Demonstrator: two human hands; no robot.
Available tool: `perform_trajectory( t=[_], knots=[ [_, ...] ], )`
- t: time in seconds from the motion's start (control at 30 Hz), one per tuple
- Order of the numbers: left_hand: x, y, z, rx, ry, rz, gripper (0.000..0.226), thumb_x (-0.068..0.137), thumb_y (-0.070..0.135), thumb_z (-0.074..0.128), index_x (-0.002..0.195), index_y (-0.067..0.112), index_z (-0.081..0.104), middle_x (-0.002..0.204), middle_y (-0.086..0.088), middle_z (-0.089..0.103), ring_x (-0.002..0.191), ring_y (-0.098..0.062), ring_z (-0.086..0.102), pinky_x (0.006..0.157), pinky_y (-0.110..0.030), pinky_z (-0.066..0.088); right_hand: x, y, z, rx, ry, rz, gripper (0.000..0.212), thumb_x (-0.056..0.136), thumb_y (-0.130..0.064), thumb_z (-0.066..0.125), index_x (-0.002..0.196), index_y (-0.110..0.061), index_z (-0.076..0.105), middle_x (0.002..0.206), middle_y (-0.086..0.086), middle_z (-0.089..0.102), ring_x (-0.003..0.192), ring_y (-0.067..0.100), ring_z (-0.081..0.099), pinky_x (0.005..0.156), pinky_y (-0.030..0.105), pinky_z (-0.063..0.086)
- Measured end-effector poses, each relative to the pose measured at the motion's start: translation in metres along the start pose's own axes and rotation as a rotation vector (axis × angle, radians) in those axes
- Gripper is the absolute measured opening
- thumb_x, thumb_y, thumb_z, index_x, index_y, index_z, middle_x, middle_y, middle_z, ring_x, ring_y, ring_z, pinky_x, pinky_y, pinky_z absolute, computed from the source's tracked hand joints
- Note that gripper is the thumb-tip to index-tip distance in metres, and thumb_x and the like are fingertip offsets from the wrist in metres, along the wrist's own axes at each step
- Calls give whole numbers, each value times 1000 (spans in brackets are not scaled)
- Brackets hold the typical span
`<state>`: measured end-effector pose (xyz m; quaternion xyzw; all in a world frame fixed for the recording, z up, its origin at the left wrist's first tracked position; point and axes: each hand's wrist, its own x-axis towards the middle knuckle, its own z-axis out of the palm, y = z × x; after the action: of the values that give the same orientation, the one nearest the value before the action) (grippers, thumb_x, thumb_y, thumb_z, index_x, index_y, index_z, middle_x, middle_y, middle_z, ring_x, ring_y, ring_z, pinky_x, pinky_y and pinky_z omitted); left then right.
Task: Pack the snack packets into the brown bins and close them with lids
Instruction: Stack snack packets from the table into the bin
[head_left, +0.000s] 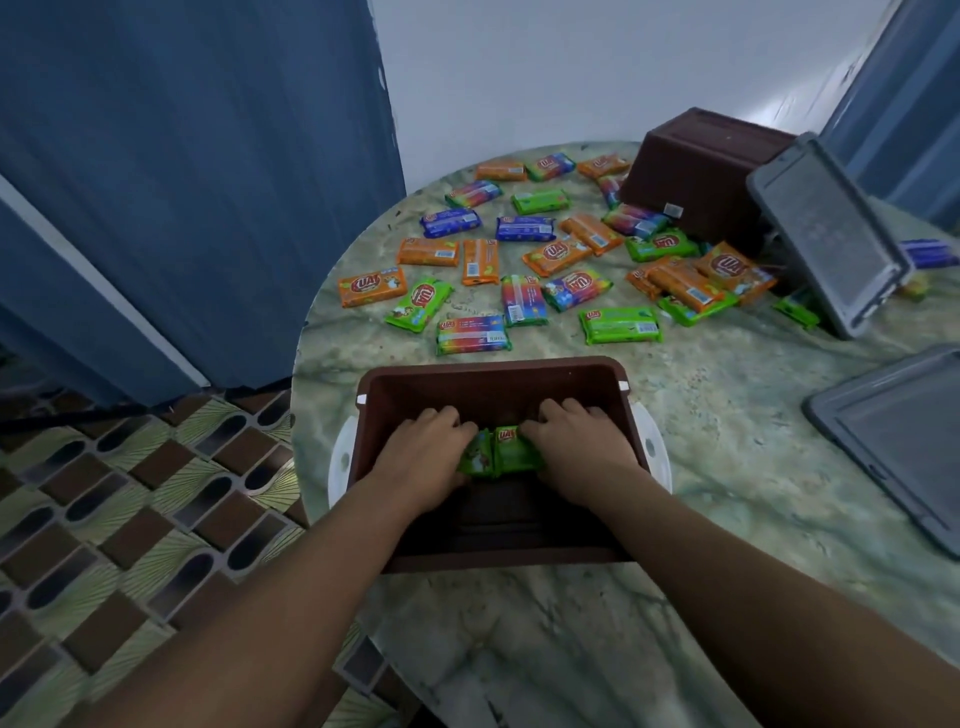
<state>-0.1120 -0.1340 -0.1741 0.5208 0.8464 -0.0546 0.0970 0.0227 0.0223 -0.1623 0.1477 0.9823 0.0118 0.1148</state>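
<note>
Snack packets in hand: two green foil-wrapped snack packets (501, 451) stand side by side on edge inside the near bin, gripped between both hands.
Near bin: open rectangular brown plastic bin (488, 370) sits at the near edge of the table, with white side latches (343, 457) swung outward.
Left hand: left hand (423, 452) reaches into the bin, fingers curled over the left packet's end.
Right hand: right hand (579, 449) mirrors it, fingers curled over the right packet.
Loose packets: orange, green, blue and rainbow-striped snack packets (524, 265) lie scattered flat beyond the bin.
Second bin: another brown plastic bin (701, 166) lies tipped over at the far right.
Lids: one grey plastic lid (831, 228) leans tilted beside it; another grey lid (904, 436) lies flat at the right edge.
Table: round marbled green tabletop (727, 415).
</note>
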Motion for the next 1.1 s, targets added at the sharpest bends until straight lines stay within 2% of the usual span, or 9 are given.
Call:
perform_trajectory(
  t=[0.2,0.57,0.7,0.8,0.9,0.97,1.03,1.1],
  knots=[
    [2,1,0,-46,20,10,47,88,33,72,133,27,59,124,-1,49,117,-25,48,92,-42,48,4,-1,2,3,-10,40,56,92,-34,64,144,-27,46,136,6,48,124,31,48,99,46,39],
    [2,4,-2,-127,35,-26,42,89,28,70,130,26,61,123,-2,49,116,-25,48,92,-41,49,3,-3,0,3,-29,55,67,89,-44,69,149,-30,44,137,4,46,127,29,44,101,45,38],
    [1,6,-4,-136,67,-21,35,90,25,69,124,23,60,119,-2,48,110,-25,53,84,-40,49,2,-5,-1,22,-54,57,63,89,-44,67,147,-30,48,134,4,49,121,31,52,99,43,41],
    [0,7,-6,-93,91,-7,31,93,21,65,123,24,61,115,-2,53,105,-25,58,80,-39,46,1,-6,-3,86,-29,78,52,91,-38,61,141,-29,52,128,3,56,114,31,59,94,40,45],
    [-1,7,-6,-88,100,4,32,96,19,60,126,26,62,116,-1,54,107,-26,57,82,-40,44,0,-6,-7,203,53,121,33,95,-35,55,127,-26,52,114,3,65,103,33,65,75,38,46],
    [-1,7,-7,-111,93,3,31,96,21,59,126,28,63,117,-1,54,109,-26,55,84,-41,44,-1,-7,-7,253,29,145,31,97,-40,54,123,-26,47,109,3,68,96,35,66,66,36,42],
    [-2,6,-7,-132,84,2,29,95,22,60,123,29,64,117,-1,53,110,-26,53,85,-41,45,0,-7,-5,233,-22,147,33,97,-42,53,125,-26,45,113,3,68,97,36,67,67,38,45],
    [-3,6,-6,-152,77,1,27,94,22,61,120,29,65,117,0,52,110,-25,52,85,-41,45,1,-6,-2,201,-39,141,35,98,-40,52,130,-26,49,123,3,64,105,34,65,76,39,48]
  ],
)
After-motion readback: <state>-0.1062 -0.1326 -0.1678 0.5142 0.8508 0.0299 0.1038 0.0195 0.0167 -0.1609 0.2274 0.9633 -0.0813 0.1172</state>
